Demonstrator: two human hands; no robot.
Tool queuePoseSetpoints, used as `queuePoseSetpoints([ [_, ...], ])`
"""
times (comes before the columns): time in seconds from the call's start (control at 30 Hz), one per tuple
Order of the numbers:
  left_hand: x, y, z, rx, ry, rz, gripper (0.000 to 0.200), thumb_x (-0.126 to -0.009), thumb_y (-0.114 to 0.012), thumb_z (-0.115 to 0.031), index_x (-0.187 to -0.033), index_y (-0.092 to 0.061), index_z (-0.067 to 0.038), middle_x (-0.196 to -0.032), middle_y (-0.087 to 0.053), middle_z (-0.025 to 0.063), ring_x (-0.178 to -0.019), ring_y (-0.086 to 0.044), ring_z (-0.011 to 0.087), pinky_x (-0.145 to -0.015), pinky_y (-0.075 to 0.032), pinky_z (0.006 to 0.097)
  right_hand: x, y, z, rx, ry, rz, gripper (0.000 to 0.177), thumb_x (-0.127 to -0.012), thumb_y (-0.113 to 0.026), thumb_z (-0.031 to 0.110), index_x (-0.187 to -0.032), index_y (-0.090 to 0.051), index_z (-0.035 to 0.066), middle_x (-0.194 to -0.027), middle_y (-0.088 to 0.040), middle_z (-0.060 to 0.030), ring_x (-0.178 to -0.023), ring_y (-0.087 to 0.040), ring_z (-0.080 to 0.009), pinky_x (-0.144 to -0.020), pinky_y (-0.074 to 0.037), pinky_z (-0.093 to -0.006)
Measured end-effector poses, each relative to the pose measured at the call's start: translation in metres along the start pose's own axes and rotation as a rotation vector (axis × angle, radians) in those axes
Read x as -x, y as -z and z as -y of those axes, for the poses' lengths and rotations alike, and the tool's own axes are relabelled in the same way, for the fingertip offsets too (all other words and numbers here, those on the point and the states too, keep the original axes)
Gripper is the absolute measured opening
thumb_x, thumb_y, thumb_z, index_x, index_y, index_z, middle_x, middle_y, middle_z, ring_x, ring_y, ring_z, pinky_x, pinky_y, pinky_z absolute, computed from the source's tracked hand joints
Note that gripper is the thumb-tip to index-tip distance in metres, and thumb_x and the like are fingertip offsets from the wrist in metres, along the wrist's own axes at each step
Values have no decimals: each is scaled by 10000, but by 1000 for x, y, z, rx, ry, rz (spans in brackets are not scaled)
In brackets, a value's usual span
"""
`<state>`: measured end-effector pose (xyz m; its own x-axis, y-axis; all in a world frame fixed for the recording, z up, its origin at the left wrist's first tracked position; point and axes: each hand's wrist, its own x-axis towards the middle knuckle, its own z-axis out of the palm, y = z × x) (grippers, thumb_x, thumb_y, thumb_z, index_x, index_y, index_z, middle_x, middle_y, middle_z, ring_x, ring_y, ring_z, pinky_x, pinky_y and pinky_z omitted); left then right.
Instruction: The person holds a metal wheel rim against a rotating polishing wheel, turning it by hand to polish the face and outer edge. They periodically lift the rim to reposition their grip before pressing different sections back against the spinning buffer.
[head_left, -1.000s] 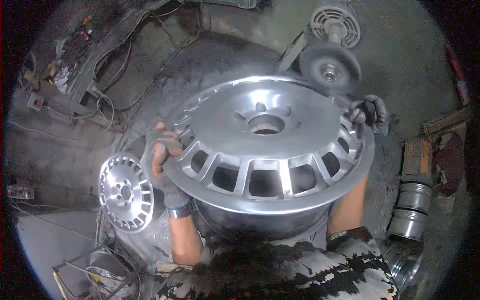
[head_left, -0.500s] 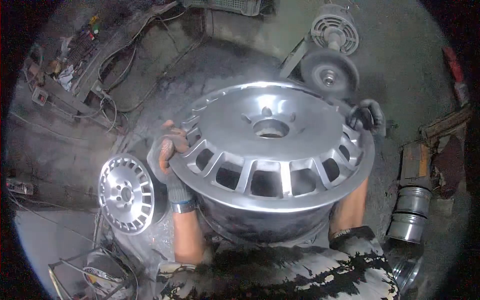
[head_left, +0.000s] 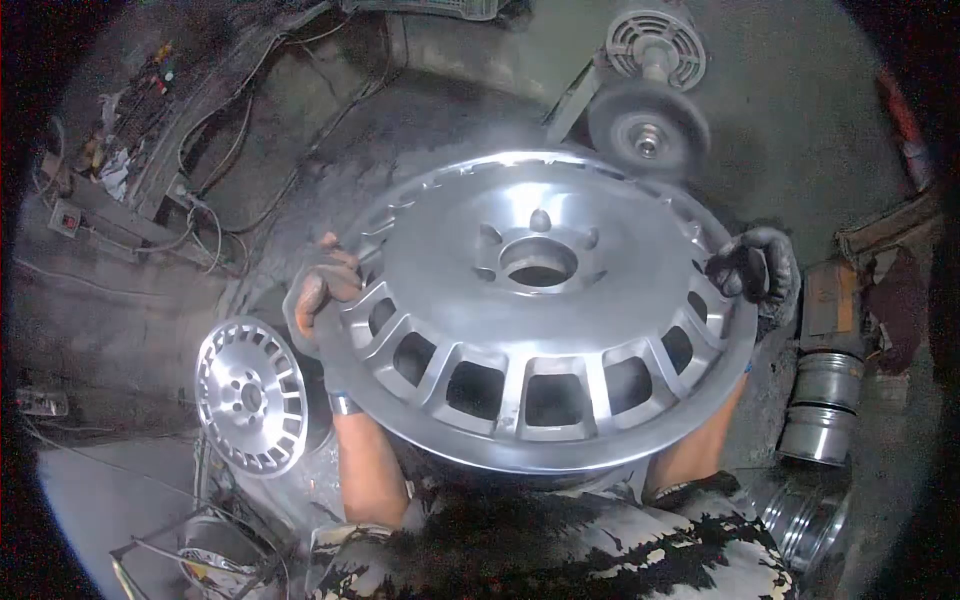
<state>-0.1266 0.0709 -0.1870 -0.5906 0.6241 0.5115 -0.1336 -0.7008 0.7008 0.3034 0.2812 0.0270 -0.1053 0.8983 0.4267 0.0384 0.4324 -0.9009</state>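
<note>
A large silver alloy wheel rim [head_left: 450, 300] is held up in front of my body, its slotted face turned up toward me. Gloved, my left hand [head_left: 325, 290] grips its left edge, with bare-looking fingertips curled over the lip. On the opposite edge, my right hand [head_left: 755, 265] wears a dark-stained glove and has its fingers wrapped over the rim. Both palms and parts of the forearms are hidden behind the wheel. Just beyond its far edge stands a round polishing wheel [head_left: 650, 140], blurred as if spinning.
The polishing wheel is mounted on a motor [head_left: 655, 45]. A second slotted wheel rim [head_left: 252, 400] leans at the left. Shiny metal cylinders [head_left: 820, 430] stand at the right. Cables and a switch box [head_left: 66, 218] lie at the upper left; a metal frame [head_left: 200, 550] is at the lower left.
The wheel rim has tilted its face more toward me, its near edge dropping lower in view. Both hands moved with it, keeping their grip. The camera view has shifted slightly.
</note>
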Motion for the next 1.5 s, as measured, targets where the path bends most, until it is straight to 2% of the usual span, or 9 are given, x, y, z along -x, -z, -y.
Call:
queuePoseSetpoints([
  [0.17,-7,-34,-15,-186,-42,-195,280,-964,-561,-138,-1103,-535,105,-1005,-635,143,-976,-613,223,-1160,-408,398,-33,21,-30,-219,-196,234,300,-1043,-606,230,-1181,-668,-29,-928,-748,-208,-745,-716,-307,-694,-620,-393],
  [0.43,-16,-39,-14,-105,41,-405,301,-956,-511,-138,-762,-644,51,-778,-649,85,-828,-612,212,-1160,-408,452,-53,-6,-81,-196,43,108,276,-1053,-588,237,-1141,-659,-15,-900,-725,-177,-711,-673,-250,-656,-572,-349],
  [0.6,-17,-37,-15,-106,92,-423,280,-943,-527,-141,-761,-664,23,-789,-660,78,-838,-615,210,-1178,-380,476,-57,-2,-82,-143,69,99,265,-1060,-577,241,-1116,-653,-7,-881,-711,-158,-689,-647,-214,-632,-542,-322],
  [0.87,-26,-65,-14,-505,-290,-139,290,-798,-581,-267,-723,-631,9,-780,-662,115,-852,-623,242,-1114,-401,521,-29,16,-45,20,176,50,256,-1070,-559,248,-1076,-644,7,-852,-688,-128,-655,-605,-157,-594,-494,-279],
  [1.0,-21,-77,-25,-364,-142,-227,298,-789,-603,-276,-741,-633,17,-783,-659,124,-860,-624,256,-1114,-404,514,1,18,-10,37,178,-3,255,-1075,-550,251,-1056,-639,14,-838,-677,-113,-637,-583,-128,-575,-470,-257],
  [1.17,-16,-84,-25,-422,-322,-120,307,-980,-505,-182,-825,-662,33,-863,-680,129,-917,-627,251,-1146,-418,487,18,9,15,-54,99,-63,265,-1070,-529,247,-1023,-641,11,-796,-650,-88,-592,-553,-97,-531,-434,-234],
  [1.27,-9,-79,-29,-153,-172,-168,349,-1012,-457,-176,-824,-664,33,-881,-697,141,-937,-636,248,-1144,-423,476,14,2,21,-140,52,-83,295,-1053,-503,237,-999,-658,-8,-735,-618,-64,-541,-541,-95,-484,-416,-234],
  [1.37,0,-84,-29,-287,52,-521,334,-929,-495,-225,-829,-679,36,-875,-689,150,-914,-638,256,-1190,-381,507,4,-1,8,-43,125,-53,308,-1056,-506,245,-1000,-671,-9,-737,-624,-51,-560,-566,-101,-492,-437,-239],
  [1.5,-2,-107,-66,-441,-159,-206,381,-960,-470,-239,-876,-694,57,-917,-697,155,-955,-641,249,-1204,-366,484,-13,-10,-9,163,325,2,203,-1009,-609,178,-973,-682,-9,-819,-647,-48,-630,-609,-111,-550,-474,-251],
])
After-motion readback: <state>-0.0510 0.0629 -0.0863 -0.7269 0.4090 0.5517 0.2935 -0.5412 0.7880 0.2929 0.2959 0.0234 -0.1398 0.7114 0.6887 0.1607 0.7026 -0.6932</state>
